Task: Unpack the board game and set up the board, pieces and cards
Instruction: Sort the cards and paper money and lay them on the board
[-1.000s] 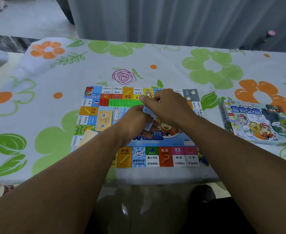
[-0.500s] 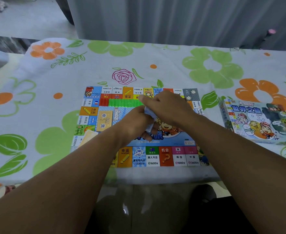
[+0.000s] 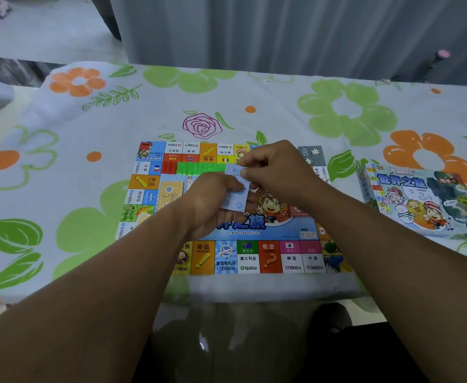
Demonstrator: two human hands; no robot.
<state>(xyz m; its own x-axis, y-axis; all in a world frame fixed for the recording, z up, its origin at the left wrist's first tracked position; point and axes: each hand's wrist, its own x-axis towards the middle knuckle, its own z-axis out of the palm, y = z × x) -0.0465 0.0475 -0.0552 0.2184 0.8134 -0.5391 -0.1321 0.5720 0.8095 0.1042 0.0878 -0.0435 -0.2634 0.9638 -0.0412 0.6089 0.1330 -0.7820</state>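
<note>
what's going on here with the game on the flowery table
A person is setting up a board game. The left hand grips a small stack of pale blue cards above the middle of the board, and the right hand pinches the top one. The board lies open on the tablecloth, with a row of green pieces and red pieces near its far edge. The game box lies apart to the right.

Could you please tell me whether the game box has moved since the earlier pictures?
No. The game box lies where it did, right of the board and just below the same orange flower print.
</note>
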